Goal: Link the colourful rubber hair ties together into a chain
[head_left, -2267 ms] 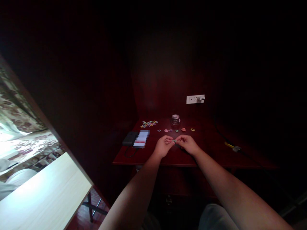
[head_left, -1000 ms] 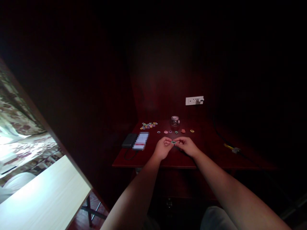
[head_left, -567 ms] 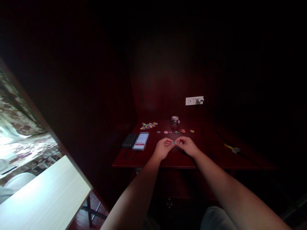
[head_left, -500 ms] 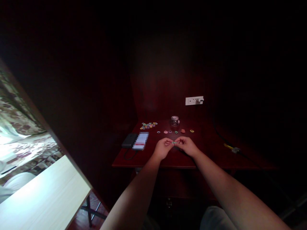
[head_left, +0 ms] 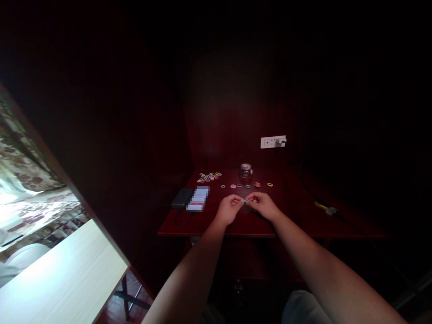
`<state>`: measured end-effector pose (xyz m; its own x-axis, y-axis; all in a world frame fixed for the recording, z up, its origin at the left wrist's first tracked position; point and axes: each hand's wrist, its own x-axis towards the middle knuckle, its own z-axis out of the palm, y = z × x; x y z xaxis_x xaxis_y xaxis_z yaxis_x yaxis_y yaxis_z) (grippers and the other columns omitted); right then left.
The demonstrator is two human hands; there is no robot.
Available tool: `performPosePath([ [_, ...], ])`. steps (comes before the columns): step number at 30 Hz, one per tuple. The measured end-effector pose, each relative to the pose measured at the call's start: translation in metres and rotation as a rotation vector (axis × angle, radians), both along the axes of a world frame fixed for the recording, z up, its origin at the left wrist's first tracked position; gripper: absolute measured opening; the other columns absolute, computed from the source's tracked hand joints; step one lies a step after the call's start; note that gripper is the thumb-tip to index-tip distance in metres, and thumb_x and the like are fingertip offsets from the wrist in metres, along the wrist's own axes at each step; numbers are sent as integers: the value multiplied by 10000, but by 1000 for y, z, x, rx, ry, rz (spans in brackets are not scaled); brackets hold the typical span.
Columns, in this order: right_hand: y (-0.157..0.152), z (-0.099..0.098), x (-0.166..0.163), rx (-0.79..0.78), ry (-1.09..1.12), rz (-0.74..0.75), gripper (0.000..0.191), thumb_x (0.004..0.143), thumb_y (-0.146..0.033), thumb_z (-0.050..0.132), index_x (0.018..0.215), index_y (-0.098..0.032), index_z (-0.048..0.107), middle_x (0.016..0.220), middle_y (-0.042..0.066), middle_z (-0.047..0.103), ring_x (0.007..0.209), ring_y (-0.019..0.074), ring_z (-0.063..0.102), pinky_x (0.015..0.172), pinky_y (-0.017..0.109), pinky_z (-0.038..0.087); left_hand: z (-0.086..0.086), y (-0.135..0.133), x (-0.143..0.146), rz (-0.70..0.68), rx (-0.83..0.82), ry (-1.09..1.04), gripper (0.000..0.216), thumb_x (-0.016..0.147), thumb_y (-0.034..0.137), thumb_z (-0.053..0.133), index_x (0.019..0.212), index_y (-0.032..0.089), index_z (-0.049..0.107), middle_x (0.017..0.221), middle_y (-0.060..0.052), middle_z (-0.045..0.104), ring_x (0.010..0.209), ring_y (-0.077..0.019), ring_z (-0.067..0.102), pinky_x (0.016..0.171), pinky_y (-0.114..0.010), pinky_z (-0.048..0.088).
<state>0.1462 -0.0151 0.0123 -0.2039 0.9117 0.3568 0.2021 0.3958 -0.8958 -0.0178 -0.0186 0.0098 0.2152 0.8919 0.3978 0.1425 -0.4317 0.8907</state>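
Between my two hands is a small green hair tie, pinched at both ends above the dark red desk. My left hand grips its left end with thumb and fingertips. The right end is held the same way by my right hand. Just beyond my fingers, small hair ties lie in a row, among them a pink one, a green one, an orange-red bunch and a yellow one. A clear jar with a lid stands behind that row.
A loose pile of coloured hair ties lies at the back left. Nearer me on that side are a phone and a black box-like device with a cable. A yellow-ended cable lies right; a wall socket is behind.
Both hands stay almost where they were, still pinching the green hair tie. Slightly more of its green shows between the fingertips now.
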Motion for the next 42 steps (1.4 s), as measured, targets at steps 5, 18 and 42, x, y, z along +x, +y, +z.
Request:
performPosePath([
  [5,2,-2,0,-5,-1,-32,287,646,-376,643,782,-127,603,475,-43,476,413,69,389,397,191,288,1,0,0,-4,2,-2,206,707,301,607,801,120,634,724,-53,637,652,-122,570,635,-233,451],
  [18,3,-4,2,-32,41,-20,242,669,-360,635,758,-140,588,512,-34,507,410,72,412,401,196,306,5,-4,0,-6,-13,10,178,727,259,583,817,118,644,742,-62,650,672,-131,587,661,-245,471],
  [42,8,-2,4,13,181,-236,300,603,-418,658,687,-143,570,535,-20,506,459,86,401,443,219,300,4,-19,9,414,140,909,567,775,511,405,1226,176,481,1340,-71,405,1244,-266,279,1015,-389,260],
])
